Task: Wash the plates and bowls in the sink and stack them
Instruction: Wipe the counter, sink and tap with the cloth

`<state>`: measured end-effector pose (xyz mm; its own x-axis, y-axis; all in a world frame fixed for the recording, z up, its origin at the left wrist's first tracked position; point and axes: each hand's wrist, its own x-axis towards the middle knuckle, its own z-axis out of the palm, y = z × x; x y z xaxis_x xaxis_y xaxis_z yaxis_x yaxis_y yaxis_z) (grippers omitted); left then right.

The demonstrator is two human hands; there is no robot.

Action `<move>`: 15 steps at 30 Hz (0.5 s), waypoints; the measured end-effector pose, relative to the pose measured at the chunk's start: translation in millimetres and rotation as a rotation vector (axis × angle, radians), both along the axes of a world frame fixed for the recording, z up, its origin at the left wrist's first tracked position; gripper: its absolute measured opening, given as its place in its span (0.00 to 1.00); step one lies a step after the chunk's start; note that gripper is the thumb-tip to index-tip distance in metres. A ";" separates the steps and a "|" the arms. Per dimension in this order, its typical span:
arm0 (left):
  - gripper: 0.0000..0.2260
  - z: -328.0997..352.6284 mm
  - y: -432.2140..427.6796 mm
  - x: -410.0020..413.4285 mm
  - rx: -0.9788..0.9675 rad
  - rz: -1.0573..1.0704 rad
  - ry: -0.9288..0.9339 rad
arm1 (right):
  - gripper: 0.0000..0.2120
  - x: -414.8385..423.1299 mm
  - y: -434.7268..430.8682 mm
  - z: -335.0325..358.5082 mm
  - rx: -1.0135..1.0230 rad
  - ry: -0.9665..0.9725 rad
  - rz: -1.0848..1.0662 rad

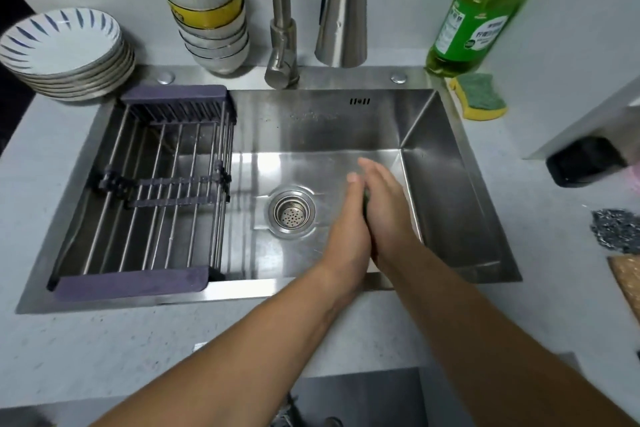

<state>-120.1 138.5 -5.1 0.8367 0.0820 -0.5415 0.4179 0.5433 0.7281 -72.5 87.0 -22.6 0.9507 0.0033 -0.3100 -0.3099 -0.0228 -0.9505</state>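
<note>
A stack of several blue-striped plates (65,45) stands on the counter behind the sink's left corner. Several bowls (207,7) are stacked next to the faucet, tilted, with a yellow one among them. No dishes lie in the steel sink (311,135). My left hand (349,218) and my right hand (384,204) are pressed palm to palm over the right half of the basin, fingers straight. A sliver of something dark green (365,199) shows between the palms; I cannot tell what it is.
A wire drain rack (156,184) spans the sink's left part, with the strainer (292,213) beside it. The faucet (282,28) and its spray head (343,10) rise at the back. A green detergent bottle (481,10), a sponge (479,95) and steel wool (616,229) sit on the right.
</note>
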 end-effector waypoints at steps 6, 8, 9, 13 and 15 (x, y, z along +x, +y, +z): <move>0.16 -2.9 50.9 5.9 0.058 -0.053 -0.027 | 0.05 33.7 2.6 -8.9 0.085 0.156 -0.047; 0.12 -6.0 77.9 12.2 0.188 0.055 0.022 | 0.03 49.8 -1.2 -4.5 0.149 0.226 -0.072; 0.12 -10.3 87.7 14.6 0.257 0.076 0.038 | 0.03 54.8 -5.2 -4.8 0.109 0.232 -0.042; 0.16 -27.4 96.2 15.7 0.477 -0.035 0.035 | 0.07 58.9 -15.1 -8.8 -0.026 0.195 0.112; 0.16 -30.0 95.7 14.3 0.501 -0.064 0.024 | 0.13 60.4 -13.0 -9.5 -0.103 0.190 0.163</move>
